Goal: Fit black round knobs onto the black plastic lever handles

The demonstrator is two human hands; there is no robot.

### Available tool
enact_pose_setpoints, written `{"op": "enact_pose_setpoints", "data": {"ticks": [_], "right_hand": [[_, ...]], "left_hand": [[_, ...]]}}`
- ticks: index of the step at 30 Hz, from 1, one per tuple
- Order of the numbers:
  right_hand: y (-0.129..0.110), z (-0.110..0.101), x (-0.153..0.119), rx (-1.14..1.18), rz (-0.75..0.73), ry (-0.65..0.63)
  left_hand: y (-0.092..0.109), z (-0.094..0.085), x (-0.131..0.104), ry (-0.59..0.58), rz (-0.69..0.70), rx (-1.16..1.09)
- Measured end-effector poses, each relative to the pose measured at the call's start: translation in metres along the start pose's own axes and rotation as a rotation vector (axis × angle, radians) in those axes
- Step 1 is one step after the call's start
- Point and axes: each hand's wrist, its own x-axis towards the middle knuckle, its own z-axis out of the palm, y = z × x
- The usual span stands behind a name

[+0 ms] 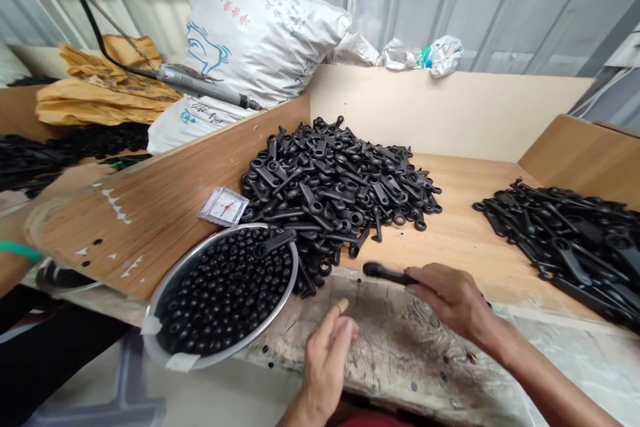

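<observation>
My right hand (pixel 453 297) is closed around a black lever-like part (pixel 389 274) with a rounded end, held just above the worn front of the bench. My left hand (pixel 327 353) is near the bench's front edge with its fingers stretched out and nothing visible in it. A tan covering wraps one of its fingertips. Beyond both hands lies a big heap of black ring-ended parts (pixel 345 180). To the left, a round metal bowl (pixel 294 273) is full of small black balls with holes (pixel 220 293). One black ring-ended part (pixel 275 243) rests across the bowl's right side.
A second pile of black parts (pixel 565 233) lies at right. A wooden divider (pixel 165 200) stands left, with a small dial gauge (pixel 223 206) against it. A powered screwdriver (pixel 205 87) hangs by a white sack (pixel 260 20). Another person's arm (pixel 30 227) reaches in at far left.
</observation>
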Motion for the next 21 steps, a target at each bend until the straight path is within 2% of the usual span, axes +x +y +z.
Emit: {"op": "enact_pose_setpoints", "data": {"ticks": [1, 3, 5, 6, 8, 11, 13, 15, 17, 19, 21], "right_hand": [[-0.007, 0.000, -0.010, -0.034, -0.158, 0.071], [-0.020, 0.000, -0.026, -0.112, -0.427, 0.133], [-0.031, -0.002, -0.036, -0.159, -0.552, 0.162], [-0.035, -0.003, -0.040, -0.175, -0.592, 0.168], [-0.041, -0.006, -0.044, -0.212, -0.651, 0.183], [-0.042, -0.009, -0.046, -0.261, -0.694, 0.166], [-0.035, -0.007, -0.046, -0.246, -0.681, 0.134], [-0.021, -0.001, -0.043, -0.194, -0.570, 0.114], [-0.003, 0.007, -0.035, -0.161, -0.275, 0.077], [0.015, 0.015, -0.025, -0.189, 0.106, -0.041], [0.027, 0.021, -0.015, -0.238, 0.355, -0.183]], "left_hand": [[0.009, 0.001, 0.002, -0.075, -0.172, -0.164], [0.026, 0.003, 0.006, -0.370, -0.449, -0.461], [0.034, 0.006, 0.005, -0.729, -0.625, -0.615], [0.034, 0.008, 0.004, -0.871, -0.687, -0.639], [0.030, 0.011, -0.002, -1.013, -0.791, -0.659], [0.020, 0.015, -0.010, -1.019, -0.885, -0.720], [0.020, 0.018, -0.013, -0.992, -0.867, -0.773], [0.025, 0.021, -0.012, -0.939, -0.797, -0.834], [0.030, 0.023, -0.009, -0.865, -0.723, -0.880], [0.033, 0.022, -0.004, -0.781, -0.665, -0.881], [0.033, 0.019, 0.001, -0.667, -0.614, -0.824]]}}
